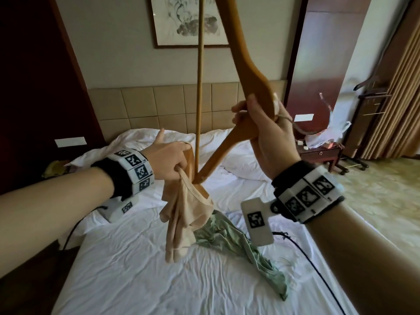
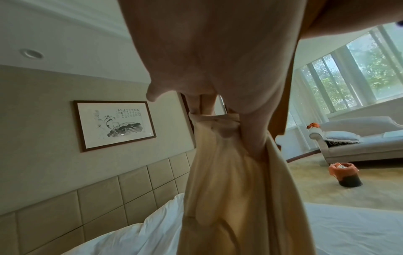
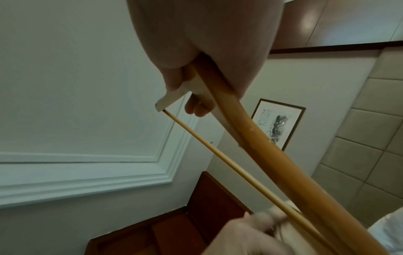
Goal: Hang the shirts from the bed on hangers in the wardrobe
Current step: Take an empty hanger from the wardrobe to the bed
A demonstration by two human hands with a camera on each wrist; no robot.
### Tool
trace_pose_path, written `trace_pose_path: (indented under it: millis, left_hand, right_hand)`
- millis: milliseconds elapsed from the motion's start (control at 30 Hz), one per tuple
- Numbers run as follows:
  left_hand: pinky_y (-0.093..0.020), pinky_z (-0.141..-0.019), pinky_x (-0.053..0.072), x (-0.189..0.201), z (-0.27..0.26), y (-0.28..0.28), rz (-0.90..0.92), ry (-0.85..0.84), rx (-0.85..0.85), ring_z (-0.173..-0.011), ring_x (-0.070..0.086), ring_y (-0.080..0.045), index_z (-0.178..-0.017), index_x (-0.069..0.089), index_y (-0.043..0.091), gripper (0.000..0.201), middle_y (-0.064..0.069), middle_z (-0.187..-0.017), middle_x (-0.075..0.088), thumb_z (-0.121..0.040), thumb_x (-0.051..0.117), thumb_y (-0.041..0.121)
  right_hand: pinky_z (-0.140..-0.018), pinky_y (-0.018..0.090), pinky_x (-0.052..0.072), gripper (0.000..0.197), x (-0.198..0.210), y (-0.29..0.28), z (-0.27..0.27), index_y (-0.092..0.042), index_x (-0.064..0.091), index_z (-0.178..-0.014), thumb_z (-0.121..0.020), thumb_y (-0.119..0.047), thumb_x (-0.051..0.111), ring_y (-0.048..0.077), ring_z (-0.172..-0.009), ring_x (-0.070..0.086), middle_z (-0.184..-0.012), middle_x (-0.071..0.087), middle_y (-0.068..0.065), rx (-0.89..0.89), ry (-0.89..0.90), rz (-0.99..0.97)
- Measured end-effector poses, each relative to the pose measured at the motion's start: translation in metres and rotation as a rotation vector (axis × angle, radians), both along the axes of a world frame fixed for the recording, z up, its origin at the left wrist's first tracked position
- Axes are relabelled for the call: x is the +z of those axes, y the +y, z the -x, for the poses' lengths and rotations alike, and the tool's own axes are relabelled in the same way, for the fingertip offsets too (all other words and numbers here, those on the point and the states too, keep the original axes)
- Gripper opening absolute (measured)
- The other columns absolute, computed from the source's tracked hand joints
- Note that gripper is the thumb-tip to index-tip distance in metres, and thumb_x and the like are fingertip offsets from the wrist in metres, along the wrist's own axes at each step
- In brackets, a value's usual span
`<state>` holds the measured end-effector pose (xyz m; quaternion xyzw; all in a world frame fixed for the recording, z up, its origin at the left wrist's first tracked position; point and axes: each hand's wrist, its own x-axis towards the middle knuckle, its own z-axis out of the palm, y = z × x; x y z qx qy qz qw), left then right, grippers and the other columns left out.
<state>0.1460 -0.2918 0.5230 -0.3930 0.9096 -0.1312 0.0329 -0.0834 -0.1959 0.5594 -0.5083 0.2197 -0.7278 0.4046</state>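
My right hand (image 1: 261,128) grips a wooden hanger (image 1: 245,71) at its middle and holds it upright above the bed; its lower arm tip points down into a beige shirt (image 1: 184,214). My left hand (image 1: 168,158) holds the beige shirt by its neckline, and the cloth hangs bunched below it. The hanger's thin crossbar (image 1: 200,87) runs straight up beside my left hand. A green shirt (image 1: 245,244) lies crumpled on the white bed (image 1: 136,280). The left wrist view shows the beige shirt (image 2: 231,189) hanging from my fingers. The right wrist view shows the hanger (image 3: 261,146) in my grip.
A padded headboard (image 1: 159,108) and a framed ink picture (image 1: 188,21) are behind the bed. A dark bedside table (image 1: 320,153) with bags stands at the right, near a valet stand (image 1: 372,103) and curtains (image 1: 404,87). A black cable (image 1: 318,271) lies across the sheet.
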Motion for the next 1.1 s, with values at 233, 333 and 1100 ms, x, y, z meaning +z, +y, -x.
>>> trace_pose_path:
  millis: [233,333,1100]
  left_hand:
    - [-0.057,-0.116,-0.010,0.014,-0.017,0.004,0.010,0.062,0.044,-0.125,0.041,-0.002,-0.077,0.073,0.022,0.014,0.012,-0.124,0.051,-0.081,0.068,0.034]
    - [-0.056,-0.118,-0.004,0.011,-0.044,0.001,0.038,0.028,0.128,-0.135,0.030,-0.006,-0.075,0.072,0.025,0.023,0.019,-0.129,0.049,-0.082,0.061,0.045]
    - [-0.045,-0.120,0.017,-0.009,-0.072,-0.014,-0.033,-0.054,0.091,-0.116,0.057,-0.013,-0.104,0.070,0.041,0.050,0.031,-0.108,0.059,-0.086,0.046,0.002]
  right_hand:
    - [-0.076,0.034,0.054,0.015,-0.050,-0.021,-0.008,-0.008,0.065,-0.113,-0.099,-0.010,0.059,0.026,-0.076,0.062,-0.084,0.065,0.014,0.014,0.349,-0.096]
    - [-0.069,0.033,0.051,0.016,-0.070,-0.021,0.006,-0.013,0.069,-0.111,-0.098,-0.008,0.061,0.026,-0.070,0.058,-0.075,0.059,0.015,0.075,0.531,-0.203]
    - [-0.054,0.027,0.046,0.027,-0.082,0.014,0.080,-0.021,0.075,-0.112,-0.094,-0.003,0.065,0.028,-0.059,0.054,-0.061,0.056,0.016,0.207,0.878,-0.423]
